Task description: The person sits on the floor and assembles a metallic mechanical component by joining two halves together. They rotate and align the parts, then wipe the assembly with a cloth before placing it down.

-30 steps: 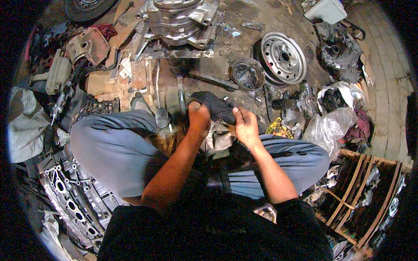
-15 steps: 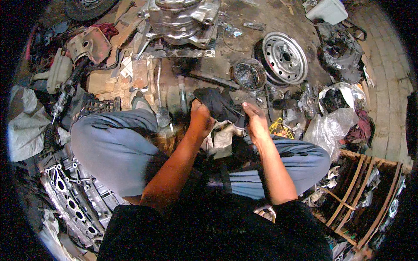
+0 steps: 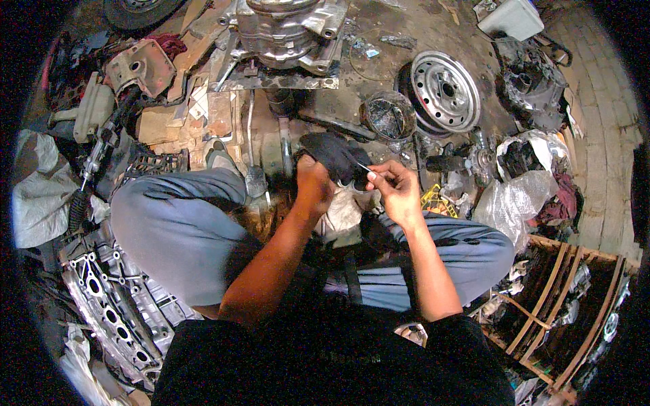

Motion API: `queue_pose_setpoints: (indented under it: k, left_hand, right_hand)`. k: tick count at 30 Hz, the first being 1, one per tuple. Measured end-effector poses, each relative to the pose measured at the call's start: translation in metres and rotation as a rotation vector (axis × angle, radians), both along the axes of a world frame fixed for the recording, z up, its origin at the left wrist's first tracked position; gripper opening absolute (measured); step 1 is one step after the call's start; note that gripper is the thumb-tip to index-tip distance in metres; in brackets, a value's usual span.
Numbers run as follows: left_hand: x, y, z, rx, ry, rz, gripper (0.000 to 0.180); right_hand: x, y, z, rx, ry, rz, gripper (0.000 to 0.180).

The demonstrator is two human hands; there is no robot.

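My left hand [image 3: 314, 183] is closed on the lower left side of a black cloth-like piece [image 3: 330, 154], holding it up in front of my lap. In a pinch between thumb and fingers, my right hand [image 3: 396, 189] has a thin pale needle-like piece [image 3: 363, 166]. Its tip points up and left against the black piece; whether it goes in, I cannot tell. Below the hands, a whitish cloth [image 3: 342, 213] lies between my bent legs.
A large metal casing [image 3: 281, 34] stands on a plate ahead. Beyond my right hand are a round tin [image 3: 387, 115] and a steel wheel rim [image 3: 447, 89]. A cylinder head [image 3: 112, 314] lies at the left, a wooden crate [image 3: 562, 298] at the right.
My right hand has turned and moved slightly left, now pinching the thin piece against the black one. The black piece looks smoother and less crumpled. My left hand has stayed nearly in place.
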State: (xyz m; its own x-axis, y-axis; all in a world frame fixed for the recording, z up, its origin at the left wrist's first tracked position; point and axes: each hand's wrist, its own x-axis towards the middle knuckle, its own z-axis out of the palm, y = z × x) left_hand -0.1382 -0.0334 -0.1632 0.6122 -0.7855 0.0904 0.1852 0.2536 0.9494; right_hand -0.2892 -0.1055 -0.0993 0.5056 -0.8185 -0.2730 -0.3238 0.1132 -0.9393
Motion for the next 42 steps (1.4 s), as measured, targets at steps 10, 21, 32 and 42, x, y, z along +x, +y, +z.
queue_pose_setpoints:
  k: [10, 21, 32, 42]
  left_hand:
    - [-0.022, -0.003, 0.008, 0.166, 0.509, -0.188, 0.009]
    - [0.056, 0.003, -0.152, -0.042, 0.675, 0.125, 0.031]
    - [0.015, -0.027, -0.063, 0.216, -0.226, 0.01, 0.02]
    - [-0.014, -0.007, 0.002, 0.101, 0.272, -0.426, 0.025]
  right_hand:
    - [-0.002, 0.002, -0.006, -0.09, 0.116, 0.032, 0.015]
    - [-0.022, -0.031, -0.012, -0.228, -0.055, -0.175, 0.013]
    - [-0.056, -0.05, 0.017, -0.79, 0.032, -0.504, 0.011]
    - [-0.017, -0.021, 0.006, -0.203, -0.228, -0.405, 0.014]
